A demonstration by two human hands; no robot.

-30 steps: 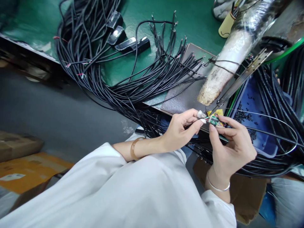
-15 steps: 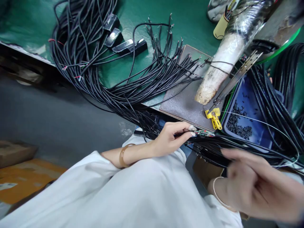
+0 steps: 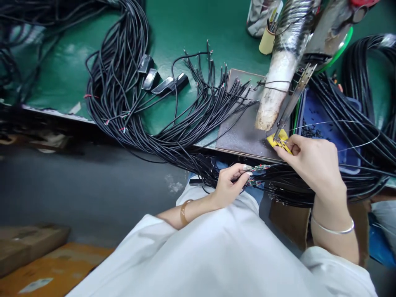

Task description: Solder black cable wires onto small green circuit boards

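Observation:
My left hand (image 3: pixel 230 185) pinches a black cable at its end, where a small green circuit board (image 3: pixel 259 168) with coloured wires sticks out past my fingertips. My right hand (image 3: pixel 312 163) is closed, its fingertips on a yellow clip (image 3: pixel 277 140) below the tip of a metal arm (image 3: pixel 293 99). A thin silver wire (image 3: pixel 355 145) runs off to the right from that hand. Both hands hover at the front edge of a dark work plate (image 3: pixel 239 132) on the green bench (image 3: pixel 192 33).
A big bundle of black cables (image 3: pixel 148 115) spills over the bench edge towards my lap. A foil-wrapped tube (image 3: pixel 278 78) hangs over the plate. A blue tray (image 3: pixel 321 119) with small black parts sits at right under more cables. Cardboard boxes (image 3: pixel 34 247) lie on the floor.
My right hand let go of the circuit board, swung down and away, then came back up to the yellow clip. My left hand kept the cable and board, a little lower.

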